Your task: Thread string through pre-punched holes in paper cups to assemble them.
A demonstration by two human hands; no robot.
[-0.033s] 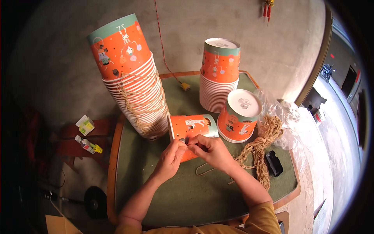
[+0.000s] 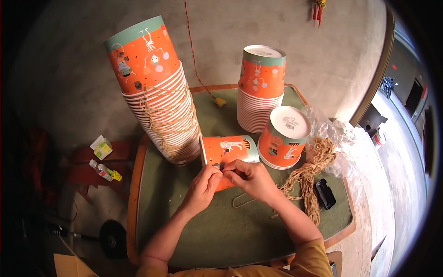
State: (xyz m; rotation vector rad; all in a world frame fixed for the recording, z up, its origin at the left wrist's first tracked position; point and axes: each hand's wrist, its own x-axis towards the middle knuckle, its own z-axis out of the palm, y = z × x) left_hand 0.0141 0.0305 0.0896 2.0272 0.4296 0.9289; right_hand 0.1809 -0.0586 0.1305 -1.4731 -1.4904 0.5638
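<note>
An orange paper cup (image 2: pixel 230 148) with a pale green rim band lies on its side on the green table top (image 2: pixel 207 231). My left hand (image 2: pixel 202 185) and my right hand (image 2: pixel 253 177) meet at its side wall, fingertips pinched together against the cup. Something small and dark sits between the fingertips; I cannot tell what it is. A loose loop of tan twine (image 2: pixel 242 201) lies on the table just under my right hand.
A tall leaning stack of matching cups (image 2: pixel 154 99) with twine hanging stands at the left, a second stack (image 2: pixel 260 94) at the back, a short upturned stack (image 2: pixel 285 138) at the right. A twine bundle (image 2: pixel 308 180), a clear plastic bag (image 2: pixel 334 131) and a black object (image 2: pixel 325 194) lie at the right.
</note>
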